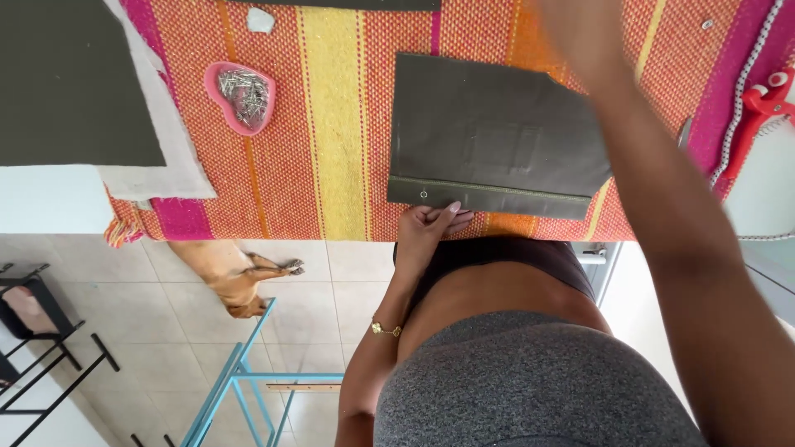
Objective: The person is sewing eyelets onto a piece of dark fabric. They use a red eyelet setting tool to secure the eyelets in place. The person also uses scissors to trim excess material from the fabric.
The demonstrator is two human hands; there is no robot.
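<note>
My left hand (426,225) pins the dark olive fabric piece (497,136) flat at the striped woven cloth's (331,124) near edge; right hand (584,29) blurred, grip unclear; pinning not begun.

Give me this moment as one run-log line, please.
left hand: fingers on fabric hem | right hand: blurred, above fabric's far corner | pin dish: on striped cloth

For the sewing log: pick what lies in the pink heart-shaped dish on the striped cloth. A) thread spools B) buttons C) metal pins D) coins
C: the pink heart-shaped dish on the striped cloth holds a heap of thin silvery metal pins, with no buttons, spools or coins in it.
</note>
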